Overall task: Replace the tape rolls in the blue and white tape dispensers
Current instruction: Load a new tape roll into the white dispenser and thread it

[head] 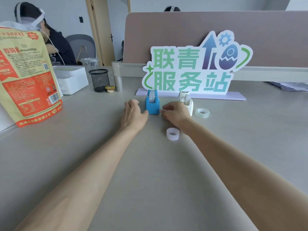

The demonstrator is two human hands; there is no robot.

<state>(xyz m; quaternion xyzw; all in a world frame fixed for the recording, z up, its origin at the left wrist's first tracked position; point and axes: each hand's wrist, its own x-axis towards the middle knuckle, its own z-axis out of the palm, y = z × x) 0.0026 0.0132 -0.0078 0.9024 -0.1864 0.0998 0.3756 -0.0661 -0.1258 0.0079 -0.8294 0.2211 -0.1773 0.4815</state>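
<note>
The blue tape dispenser (152, 104) stands on the worktop (100, 147) between both hands, likely so they can steady it for unloading. The left hand (134, 112) has its grip released, thumb at the dispenser's base. The right hand (175, 112) is loosely curled and holds nothing. A clear tape roll (202, 112) waits just outside the right grip.

Blue tape dispenser (152, 105) upright on grey table (50, 147), roll seated. Left hand (133, 113) at its left, thumb touching the base. Right hand (175, 113) just beside its right, fingers loosely curled. White dispenser (186, 100) behind that hand; clear roll (202, 112) and white roll (173, 134) lie flat nearby
</note>
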